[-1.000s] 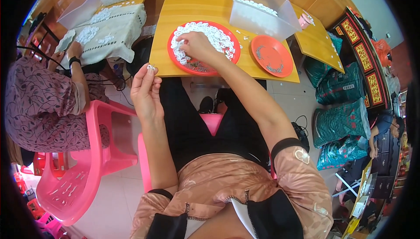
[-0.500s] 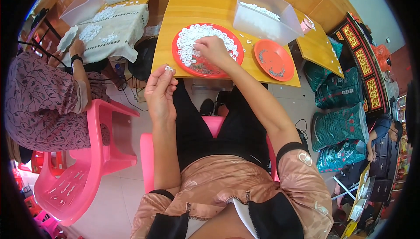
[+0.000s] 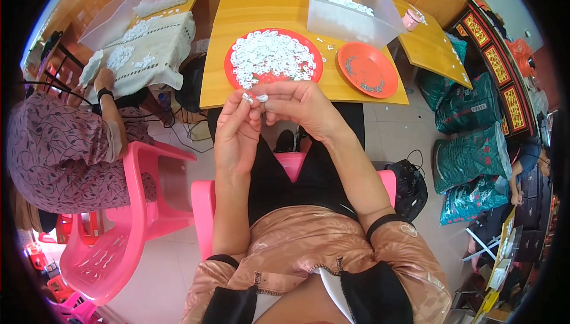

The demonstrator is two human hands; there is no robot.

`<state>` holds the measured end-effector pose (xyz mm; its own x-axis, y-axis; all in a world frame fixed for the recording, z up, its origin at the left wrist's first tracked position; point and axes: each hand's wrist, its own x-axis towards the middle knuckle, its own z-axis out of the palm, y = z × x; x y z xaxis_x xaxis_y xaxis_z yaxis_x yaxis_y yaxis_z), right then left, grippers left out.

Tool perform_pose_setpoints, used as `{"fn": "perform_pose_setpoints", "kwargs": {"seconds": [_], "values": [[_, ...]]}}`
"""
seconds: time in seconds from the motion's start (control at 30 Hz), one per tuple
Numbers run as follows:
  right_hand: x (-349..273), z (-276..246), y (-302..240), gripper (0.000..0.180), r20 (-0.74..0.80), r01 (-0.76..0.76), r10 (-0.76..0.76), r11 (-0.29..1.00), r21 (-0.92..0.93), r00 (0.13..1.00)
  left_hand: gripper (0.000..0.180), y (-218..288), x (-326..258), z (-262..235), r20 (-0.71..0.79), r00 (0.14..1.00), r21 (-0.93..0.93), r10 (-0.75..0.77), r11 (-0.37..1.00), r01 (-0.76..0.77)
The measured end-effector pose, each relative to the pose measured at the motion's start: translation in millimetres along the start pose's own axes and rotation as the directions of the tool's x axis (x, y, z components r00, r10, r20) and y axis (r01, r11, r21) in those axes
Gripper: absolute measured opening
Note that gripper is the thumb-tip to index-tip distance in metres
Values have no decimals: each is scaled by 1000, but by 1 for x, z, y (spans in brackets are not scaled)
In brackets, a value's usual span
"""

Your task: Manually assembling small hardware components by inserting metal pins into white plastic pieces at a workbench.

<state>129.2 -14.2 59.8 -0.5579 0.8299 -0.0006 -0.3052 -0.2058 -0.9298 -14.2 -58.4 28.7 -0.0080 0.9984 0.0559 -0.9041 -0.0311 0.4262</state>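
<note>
My left hand (image 3: 234, 131) is closed in a pinch on a small white plastic piece (image 3: 247, 97), just in front of the table's near edge. Beside it, my right hand (image 3: 306, 107) pinches another small white piece (image 3: 262, 98), and the fingertips of both hands nearly meet. Both pieces are too small to make out fully. Beyond my hands, a round red plate (image 3: 271, 78) bears a heap of white plastic pieces (image 3: 270, 51) with holes. To its right, an orange-red plate (image 3: 369, 66) holds small thin metal bits (image 3: 373, 88) that look like nails.
A clear plastic bin (image 3: 380, 27) with white pieces stands at the back of the yellow table (image 3: 252, 6). At left, a person (image 3: 71, 146) sits by a cloth-covered table (image 3: 160, 45), near a pink chair (image 3: 133, 217). Stuffed green sacks (image 3: 469, 152) lie on the right.
My right hand has come back from the red plate to my left hand, with a white piece in its fingers. My left hand has shifted slightly right and stays pinched.
</note>
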Motion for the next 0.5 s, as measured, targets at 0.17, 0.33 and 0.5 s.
{"fn": "perform_pose_setpoints", "kwargs": {"seconds": [0.17, 0.33, 0.5], "values": [[-7, 7, 2, 21, -82, 109, -117, 989, -99, 990, 14, -10, -4, 9, 32, 999, 35, 28, 999, -29], [-13, 8, 2, 23, -144, 169, -177, 983, -67, 974, 15, -5, -8, 15, -17, 992, 211, 125, 970, -118], [-17, 10, -4, 23, -180, 180, -196, 978, -102, 964, 16, -2, -7, 12, 11, 959, 560, 285, 792, -242]]}}
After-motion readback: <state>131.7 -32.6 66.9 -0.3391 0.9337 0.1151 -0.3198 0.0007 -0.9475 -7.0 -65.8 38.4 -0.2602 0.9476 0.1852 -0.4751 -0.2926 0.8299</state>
